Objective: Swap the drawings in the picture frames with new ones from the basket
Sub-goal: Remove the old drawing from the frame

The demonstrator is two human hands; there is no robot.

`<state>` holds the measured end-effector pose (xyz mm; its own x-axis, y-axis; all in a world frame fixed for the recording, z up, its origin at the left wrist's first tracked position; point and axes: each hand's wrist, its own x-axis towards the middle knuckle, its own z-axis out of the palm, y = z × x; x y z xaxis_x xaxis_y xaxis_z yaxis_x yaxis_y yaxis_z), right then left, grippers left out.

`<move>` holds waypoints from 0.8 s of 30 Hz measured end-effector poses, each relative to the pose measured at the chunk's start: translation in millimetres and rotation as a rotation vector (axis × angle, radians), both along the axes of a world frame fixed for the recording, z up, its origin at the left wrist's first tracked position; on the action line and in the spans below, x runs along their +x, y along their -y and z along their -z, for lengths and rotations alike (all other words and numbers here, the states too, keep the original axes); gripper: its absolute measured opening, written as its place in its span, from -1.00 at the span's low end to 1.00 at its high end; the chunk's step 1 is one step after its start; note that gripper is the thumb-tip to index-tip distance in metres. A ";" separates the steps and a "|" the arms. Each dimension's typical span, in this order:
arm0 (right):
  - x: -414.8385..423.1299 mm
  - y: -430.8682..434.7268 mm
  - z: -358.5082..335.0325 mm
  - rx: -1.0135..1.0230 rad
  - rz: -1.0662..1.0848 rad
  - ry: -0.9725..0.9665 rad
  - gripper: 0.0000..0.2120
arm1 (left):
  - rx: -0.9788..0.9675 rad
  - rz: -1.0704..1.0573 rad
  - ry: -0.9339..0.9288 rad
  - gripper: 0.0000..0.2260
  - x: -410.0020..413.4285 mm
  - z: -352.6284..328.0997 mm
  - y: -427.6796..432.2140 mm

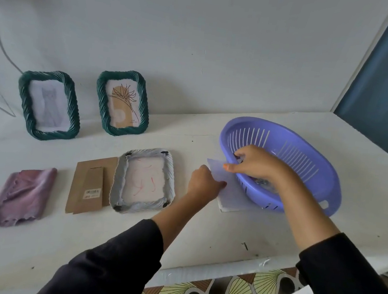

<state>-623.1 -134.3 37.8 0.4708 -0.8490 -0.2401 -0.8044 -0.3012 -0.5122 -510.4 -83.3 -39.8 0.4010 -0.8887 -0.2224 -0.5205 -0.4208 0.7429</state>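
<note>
two frames (pixel 49 104) stand on white table (pixel 201 235); left fingers (pixel 216 185) pinch paper (pixel 233 197), right fingers (pixel 242 155) grip basket (pixel 308 202).

- Brown backing board (pixel 90 183): white sticker (pixel 92 193) near its 6 o'clock edge, with barcode-like print too small to read.
- Flower print (pixel 123 104) in green frame (pixel 144 106): tiny caption at 5 o'clock, illegible.
- Nothing legible.

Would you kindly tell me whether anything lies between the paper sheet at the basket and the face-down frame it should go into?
Nothing visible lies on the bare table between the paper sheet and the face-down frame. The left hand is at the sheet, and a red-lined drawing fills the frame's opening.
</note>
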 end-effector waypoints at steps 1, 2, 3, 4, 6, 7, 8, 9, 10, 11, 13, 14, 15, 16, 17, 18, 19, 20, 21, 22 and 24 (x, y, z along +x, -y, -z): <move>-4.0 5.2 -2.7 0.034 0.029 0.034 -0.70 | -0.013 0.004 0.078 -0.52 1.3 -1.5 0.2; -10.1 11.7 -4.9 0.035 0.064 0.037 -0.65 | -0.050 -0.008 0.111 -0.51 2.0 -5.3 -0.3; -16.7 19.5 -7.1 0.010 0.107 -0.009 -0.58 | -0.115 -0.030 0.105 -0.51 2.5 -10.9 0.5; -24.7 28.6 -7.5 -0.030 0.154 -0.094 -0.55 | -0.191 -0.049 0.071 -0.53 2.7 -18.1 1.5; -36.5 40.0 -4.5 -0.043 0.225 -0.323 -0.61 | -0.296 -0.021 -0.031 -0.55 2.5 -32.2 7.1; -39.8 42.4 -0.8 0.004 0.244 -0.421 -0.57 | -0.304 0.026 -0.071 -0.56 1.8 -38.2 10.5; -41.3 43.5 4.1 0.062 0.243 -0.513 -0.46 | -0.278 0.079 -0.098 -0.57 0.7 -43.1 12.5; -41.9 42.4 9.0 0.118 0.237 -0.580 -0.38 | -0.242 0.129 -0.111 -0.57 -0.2 -45.7 14.2; -42.5 40.6 13.2 0.144 0.226 -0.631 -0.37 | -0.207 0.169 -0.111 -0.56 -0.6 -46.6 15.6; -42.7 39.0 17.8 0.156 0.204 -0.675 -0.38 | -0.177 0.197 -0.103 -0.56 -0.8 -45.8 17.0; -44.2 36.7 22.8 0.173 0.191 -0.692 -0.41 | -0.155 0.225 -0.103 -0.59 -1.1 -45.8 18.6; -44.5 36.3 24.0 0.174 0.202 -0.691 -0.41 | -0.154 0.232 -0.107 -0.60 -0.8 -46.8 18.2; -44.9 35.7 24.4 0.165 0.205 -0.693 -0.41 | -0.152 0.237 -0.110 -0.60 0.3 -47.4 18.9; -45.7 37.6 26.5 0.139 0.207 -0.694 -0.43 | -0.151 0.245 -0.114 -0.60 1.5 -48.0 18.8; -46.3 40.1 28.8 0.107 0.210 -0.693 -0.46 | -0.151 0.252 -0.119 -0.60 2.9 -47.7 19.6; -46.8 41.0 29.5 0.073 0.226 -0.687 -0.51 | -0.152 0.259 -0.118 -0.60 3.7 -47.8 20.1; -47.8 41.1 29.8 0.051 0.252 -0.675 -0.56 | -0.156 0.264 -0.115 -0.60 4.4 -47.1 20.7; -48.3 40.9 29.1 0.024 0.288 -0.651 -0.58 | -0.158 0.267 -0.111 -0.60 4.3 -46.9 20.8; -48.9 41.2 28.5 -0.002 0.323 -0.635 -0.60 | -0.163 0.270 -0.109 -0.60 4.4 -46.1 21.3; -49.0 40.3 26.8 -0.028 0.343 -0.625 -0.61 | -0.165 0.273 -0.109 -0.59 4.0 -46.4 21.3; -48.7 39.9 24.9 -0.054 0.371 -0.606 -0.57 | -0.162 0.274 -0.105 -0.59 3.3 -45.7 21.6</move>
